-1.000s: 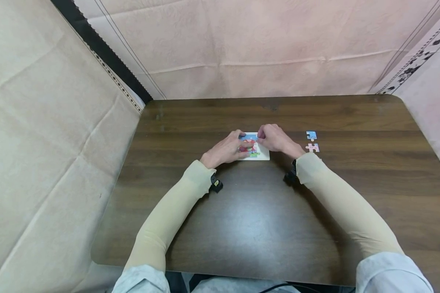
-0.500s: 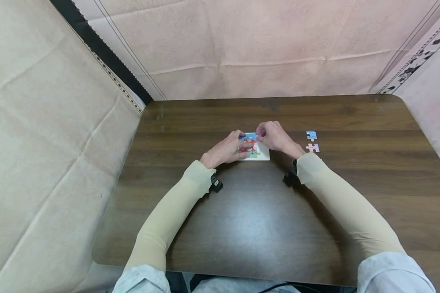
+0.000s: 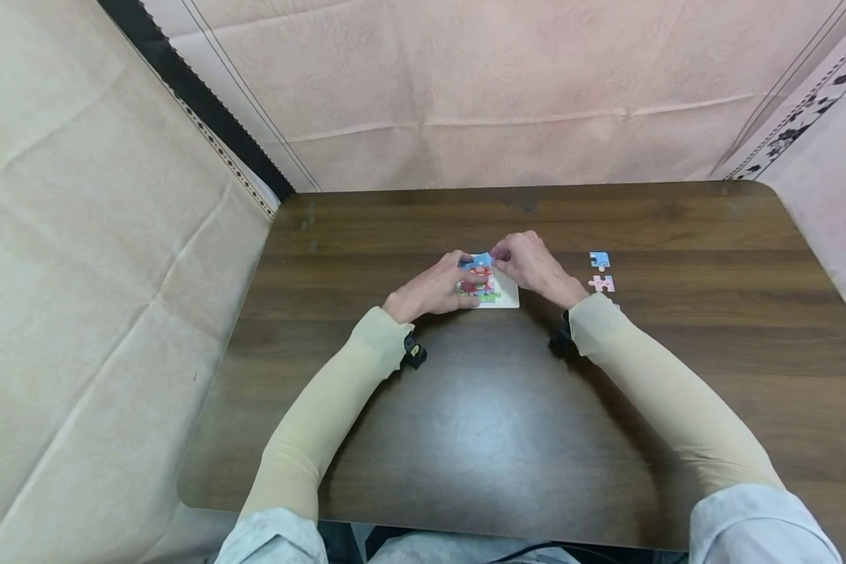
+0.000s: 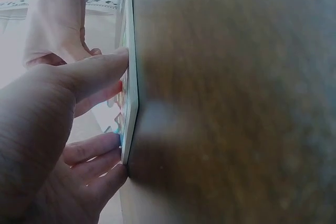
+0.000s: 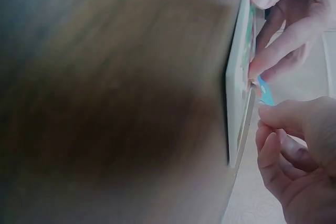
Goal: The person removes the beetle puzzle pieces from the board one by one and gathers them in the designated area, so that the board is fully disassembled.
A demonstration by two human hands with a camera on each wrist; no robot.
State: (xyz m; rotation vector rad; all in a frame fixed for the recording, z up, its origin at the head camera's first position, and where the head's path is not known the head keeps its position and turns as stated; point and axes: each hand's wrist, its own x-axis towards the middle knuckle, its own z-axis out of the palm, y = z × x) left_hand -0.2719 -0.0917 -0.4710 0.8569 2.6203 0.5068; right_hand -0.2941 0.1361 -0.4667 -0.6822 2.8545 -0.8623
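Note:
A jigsaw board point(image 3: 509, 299) with a colourful picture and a bare white right part lies flat on the table. My left hand point(image 3: 432, 290) rests on its left side, with the fingers spread. In the left wrist view the thumb of the left hand point(image 4: 42, 114) and its fingertips touch the board's edge point(image 4: 132, 72). Over the top of the board, my right hand point(image 3: 531, 266) pinches a blue jigsaw piece point(image 5: 266, 94) between thumb and index finger. That piece is tilted up from the board in the right wrist view.
Right of the board lie a blue jigsaw piece point(image 3: 598, 261) and a pink jigsaw piece point(image 3: 601, 283), close to the right forearm. The brown wooden table point(image 3: 465, 439) stands against pale cloth hangings point(image 3: 522, 94) at the back and sides.
My right hand has shifted slightly left and away from me, and the blue piece at its fingertips now shows near the board's top. The left hand stays nearly still.

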